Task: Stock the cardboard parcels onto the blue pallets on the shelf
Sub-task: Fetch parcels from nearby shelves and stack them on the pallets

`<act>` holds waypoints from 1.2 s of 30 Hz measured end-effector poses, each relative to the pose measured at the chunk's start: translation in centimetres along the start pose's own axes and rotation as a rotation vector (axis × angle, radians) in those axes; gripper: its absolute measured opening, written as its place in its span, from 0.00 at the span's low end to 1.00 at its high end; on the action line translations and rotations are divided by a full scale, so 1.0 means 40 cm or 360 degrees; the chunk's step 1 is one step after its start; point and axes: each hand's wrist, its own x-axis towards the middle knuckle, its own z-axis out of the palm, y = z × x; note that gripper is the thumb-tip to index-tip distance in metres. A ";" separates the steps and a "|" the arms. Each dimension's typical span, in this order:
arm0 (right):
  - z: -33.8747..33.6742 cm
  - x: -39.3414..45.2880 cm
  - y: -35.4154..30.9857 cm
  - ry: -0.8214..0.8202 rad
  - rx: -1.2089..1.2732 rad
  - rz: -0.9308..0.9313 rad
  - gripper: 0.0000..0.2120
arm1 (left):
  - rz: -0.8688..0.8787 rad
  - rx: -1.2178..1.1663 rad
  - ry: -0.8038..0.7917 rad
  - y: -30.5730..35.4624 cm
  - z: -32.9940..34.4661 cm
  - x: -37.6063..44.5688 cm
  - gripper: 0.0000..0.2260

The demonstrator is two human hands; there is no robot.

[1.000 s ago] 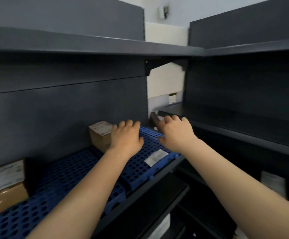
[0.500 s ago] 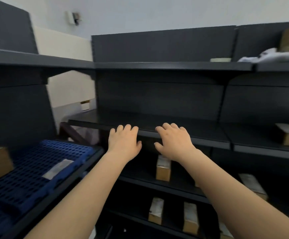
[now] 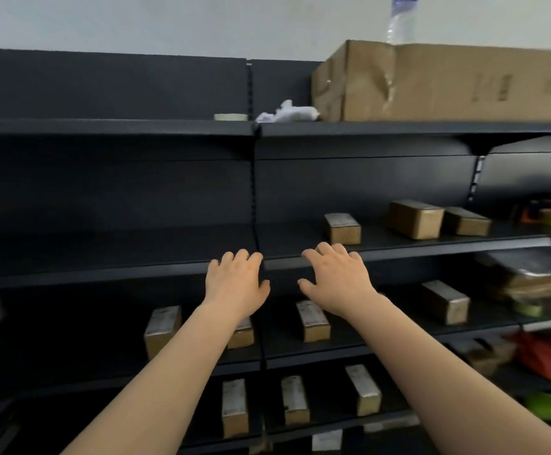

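Observation:
Both arms reach forward in front of a dark shelving unit. My left hand (image 3: 236,284) and my right hand (image 3: 336,279) hang palm down with fingers spread, holding nothing, level with the front edge of a middle shelf (image 3: 103,274). Small cardboard parcels stand on this unit: one (image 3: 343,228) just beyond my right hand, two more (image 3: 415,218) (image 3: 466,221) to its right, several on the shelf below (image 3: 313,320) (image 3: 162,330) (image 3: 444,302), and three on the lowest visible shelf (image 3: 295,399). No blue pallet is in view.
A large worn cardboard box (image 3: 448,80) sits on the top shelf at the right, with a white crumpled cloth (image 3: 287,113) and a tape roll (image 3: 231,116) beside it. Coloured clutter (image 3: 550,356) fills the right end of the lower shelves.
The view has swung right, away from the blue pallets and their parcels, which have left the frame. Both hands stayed empty and spread, now facing the parcel-stocked shelves.

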 end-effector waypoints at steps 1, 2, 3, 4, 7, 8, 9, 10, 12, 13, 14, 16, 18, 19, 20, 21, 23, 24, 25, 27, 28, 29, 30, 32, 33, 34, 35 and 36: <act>-0.001 -0.008 0.040 -0.0007 0.0008 0.0046 0.26 | 0.0035 -0.0026 -0.0009 0.035 0.011 0.017 0.22; -0.001 -0.014 0.077 -0.0013 0.0015 0.0094 0.26 | 0.0068 -0.0054 -0.0019 0.068 0.021 0.035 0.22; -0.001 -0.019 0.113 -0.0017 0.0014 0.0140 0.26 | 0.0103 -0.0079 -0.0027 0.100 0.031 0.054 0.22; -0.001 -0.021 0.148 -0.0017 0.0007 0.0183 0.26 | 0.0138 -0.0102 -0.0032 0.129 0.041 0.074 0.22; 0.009 -0.017 0.244 -0.0011 0.0006 0.0291 0.26 | 0.0220 -0.0173 -0.0046 0.203 0.076 0.138 0.22; 0.015 -0.011 0.275 -0.0012 0.0005 0.0317 0.26 | 0.0236 -0.0196 -0.0048 0.222 0.091 0.162 0.22; 0.022 -0.002 0.305 -0.0014 0.0001 0.0341 0.26 | 0.0248 -0.0219 -0.0052 0.240 0.107 0.188 0.22; 0.029 0.008 0.334 -0.0013 -0.0007 0.0364 0.26 | 0.0257 -0.0241 -0.0058 0.257 0.123 0.215 0.22; 0.046 0.037 0.391 0.0006 -0.0038 0.0404 0.26 | 0.0270 -0.0283 -0.0077 0.290 0.155 0.274 0.22; 0.055 0.053 0.416 0.0008 -0.0050 0.0423 0.26 | 0.0277 -0.0302 -0.0088 0.306 0.171 0.303 0.21; 0.064 0.070 0.440 0.0011 -0.0057 0.0440 0.26 | 0.0286 -0.0316 -0.0088 0.321 0.188 0.334 0.21; 0.078 0.109 0.486 0.0005 -0.0054 0.0475 0.26 | 0.0303 -0.0335 -0.0078 0.347 0.218 0.396 0.20; 0.089 0.148 0.528 -0.0013 -0.0061 0.0495 0.26 | 0.0305 -0.0355 -0.0082 0.366 0.245 0.455 0.20; 0.092 0.168 0.552 -0.0011 -0.0067 0.0504 0.26 | 0.0304 -0.0367 -0.0089 0.374 0.258 0.485 0.20; 0.093 0.186 0.575 -0.0007 -0.0064 0.0520 0.26 | 0.0299 -0.0377 -0.0106 0.384 0.268 0.514 0.20; 0.094 0.204 0.598 0.0002 -0.0055 0.0538 0.26 | 0.0293 -0.0378 -0.0124 0.394 0.277 0.541 0.20; 0.098 0.234 0.642 0.0017 -0.0047 0.0567 0.25 | 0.0277 -0.0365 -0.0152 0.416 0.297 0.591 0.20; 0.101 0.248 0.663 0.0019 -0.0046 0.0579 0.25 | 0.0267 -0.0362 -0.0164 0.428 0.308 0.612 0.21; 0.105 0.261 0.685 0.0021 -0.0044 0.0589 0.25 | 0.0254 -0.0362 -0.0168 0.440 0.318 0.631 0.21; 0.114 0.288 0.730 0.0045 -0.0034 0.0609 0.24 | 0.0228 -0.0361 -0.0155 0.463 0.341 0.667 0.21; 0.118 0.303 0.753 0.0067 -0.0031 0.0617 0.24 | 0.0213 -0.0359 -0.0148 0.474 0.350 0.685 0.21; 0.121 0.318 0.777 0.0089 -0.0030 0.0620 0.24 | 0.0196 -0.0354 -0.0147 0.485 0.359 0.702 0.21; 0.124 0.334 0.802 0.0115 -0.0025 0.0615 0.24 | 0.0177 -0.0348 -0.0146 0.497 0.368 0.720 0.22; 0.132 0.364 0.858 0.0201 -0.0004 0.0587 0.23 | 0.0144 -0.0345 -0.0127 0.521 0.384 0.752 0.22; 0.137 0.376 0.887 0.0257 0.0012 0.0570 0.22 | 0.0123 -0.0346 -0.0115 0.533 0.390 0.765 0.21; 0.140 0.389 0.915 0.0312 0.0028 0.0551 0.21 | 0.0098 -0.0343 -0.0108 0.543 0.397 0.776 0.21; 0.143 0.403 0.944 0.0359 0.0038 0.0536 0.20 | 0.0068 -0.0334 -0.0100 0.553 0.402 0.786 0.21; 0.145 0.417 0.973 0.0392 0.0042 0.0525 0.20 | 0.0035 -0.0325 -0.0093 0.561 0.407 0.796 0.20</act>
